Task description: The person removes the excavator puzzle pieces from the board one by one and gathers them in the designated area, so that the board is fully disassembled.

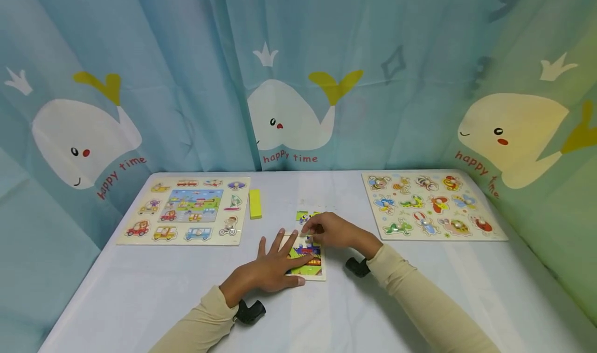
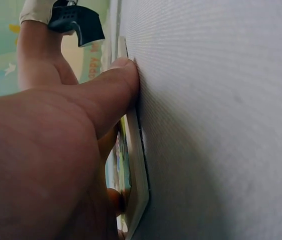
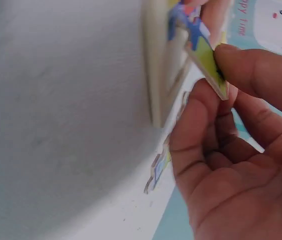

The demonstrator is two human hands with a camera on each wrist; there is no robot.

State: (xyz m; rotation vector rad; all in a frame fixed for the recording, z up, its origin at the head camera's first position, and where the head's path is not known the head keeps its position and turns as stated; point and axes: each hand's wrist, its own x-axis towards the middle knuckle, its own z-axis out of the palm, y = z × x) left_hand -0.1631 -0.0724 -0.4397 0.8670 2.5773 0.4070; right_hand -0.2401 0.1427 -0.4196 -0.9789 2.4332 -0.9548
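1 vehicle board [image 1: 180, 225]: lying flat at far L of white table [image 1: 186, 296], bearing cars, buses, cyclist etc. around a town pic.
Yellow block [image 1: 255, 204]: lying just R of that board, apart from both hands.
L hand [image 1: 272, 267]: spreading palm-down, fingers approx. straight, grasping nothing; resting on puzzle tray [image 1: 313, 278], thumb touching its near edge.
Tray spot: lying flat mid-table under L hand, showing blue/green/orange pic, part-filled, w/ a bare patch toward far end.
Loose pcs [image 1: 302, 218]: lying just past tray's far edge, partly hidden by R hand [image 1: 337, 232]; exact no. can't tell.
R hand: pinching green + blue held pc [image 3: 208, 62] btwn thumb & finger.
Held pc: tilting at tray's far end; touching tray or not, can't tell.
Bug board [image 1: 402, 213]: lying flat at far R, bearing bees, beetles, caterpillar etc., well apart from R hand.
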